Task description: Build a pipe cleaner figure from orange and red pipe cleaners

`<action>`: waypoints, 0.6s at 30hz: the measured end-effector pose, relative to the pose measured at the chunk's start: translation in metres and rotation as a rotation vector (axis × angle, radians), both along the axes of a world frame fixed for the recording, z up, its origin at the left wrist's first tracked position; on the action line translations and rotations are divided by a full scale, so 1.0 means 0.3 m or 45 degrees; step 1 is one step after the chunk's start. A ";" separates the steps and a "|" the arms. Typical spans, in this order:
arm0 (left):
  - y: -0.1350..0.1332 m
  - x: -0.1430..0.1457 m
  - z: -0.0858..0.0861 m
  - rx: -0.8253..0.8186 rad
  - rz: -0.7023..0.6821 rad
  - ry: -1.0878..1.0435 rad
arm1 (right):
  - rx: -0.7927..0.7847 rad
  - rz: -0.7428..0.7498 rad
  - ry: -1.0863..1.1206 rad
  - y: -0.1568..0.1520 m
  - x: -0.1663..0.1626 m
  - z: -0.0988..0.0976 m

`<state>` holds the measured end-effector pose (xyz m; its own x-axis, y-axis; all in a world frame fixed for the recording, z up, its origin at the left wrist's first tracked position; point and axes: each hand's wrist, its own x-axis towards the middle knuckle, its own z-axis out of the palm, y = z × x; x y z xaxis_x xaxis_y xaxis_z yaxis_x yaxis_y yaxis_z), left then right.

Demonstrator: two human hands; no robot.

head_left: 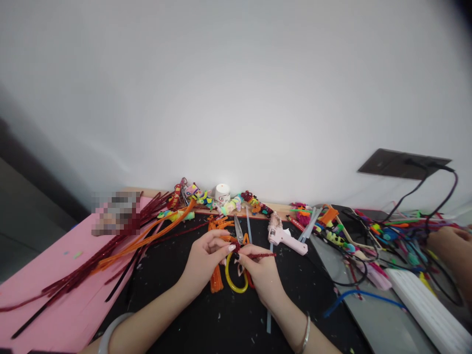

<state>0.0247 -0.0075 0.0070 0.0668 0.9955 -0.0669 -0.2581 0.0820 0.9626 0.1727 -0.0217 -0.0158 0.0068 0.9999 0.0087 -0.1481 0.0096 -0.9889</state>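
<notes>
In the head view, my left hand (206,258) and my right hand (260,273) meet over the middle of a black mat (173,305). Both are closed, thumbs and fingertips pinching a dark red glittery pipe cleaner (264,255). One end of it sticks out to the right past my right hand; the part between the fingertips is mostly covered. Under my hands lie scissors (239,231), blades pointing away, with a yellow handle loop showing. Cut orange pipe cleaners (216,283) lie beside the scissors, partly hidden by my left hand.
Long red pipe cleaners (86,260) spread across a pink board (47,300) at left. A pink glue gun (291,242) lies right of my hands. A paper cup (222,193) stands by the wall. Another person's hand (452,253) is at right, near cables and a white power strip (424,305).
</notes>
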 end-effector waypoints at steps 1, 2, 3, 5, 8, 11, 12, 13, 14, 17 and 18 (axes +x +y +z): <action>-0.001 0.000 0.000 0.002 -0.002 -0.001 | -0.006 -0.010 0.007 -0.001 -0.001 0.001; -0.001 0.000 0.000 0.004 -0.003 0.000 | -0.009 -0.021 0.014 -0.002 -0.002 0.001; -0.001 -0.001 -0.001 0.005 -0.004 0.003 | -0.012 -0.028 0.020 -0.003 -0.003 0.002; -0.001 -0.001 0.000 0.005 -0.005 0.011 | -0.018 -0.040 0.031 -0.004 -0.003 0.002; -0.001 -0.001 0.001 0.005 -0.009 0.013 | -0.025 -0.049 0.043 -0.004 -0.004 0.003; -0.002 0.001 0.002 -0.002 -0.002 0.017 | -0.023 -0.061 0.064 -0.003 -0.006 0.005; -0.003 0.002 0.003 -0.002 -0.001 0.021 | -0.019 -0.067 0.066 -0.003 -0.006 0.005; -0.003 0.003 0.003 0.001 -0.004 0.024 | -0.011 -0.071 0.062 -0.003 -0.006 0.006; -0.003 0.003 0.003 0.005 -0.006 0.027 | -0.003 -0.077 0.054 -0.003 -0.006 0.006; -0.003 0.003 0.002 0.017 -0.011 0.030 | 0.010 -0.070 0.026 -0.005 -0.006 0.006; -0.002 0.003 0.001 0.017 -0.011 0.032 | 0.004 -0.062 0.025 -0.005 -0.006 0.007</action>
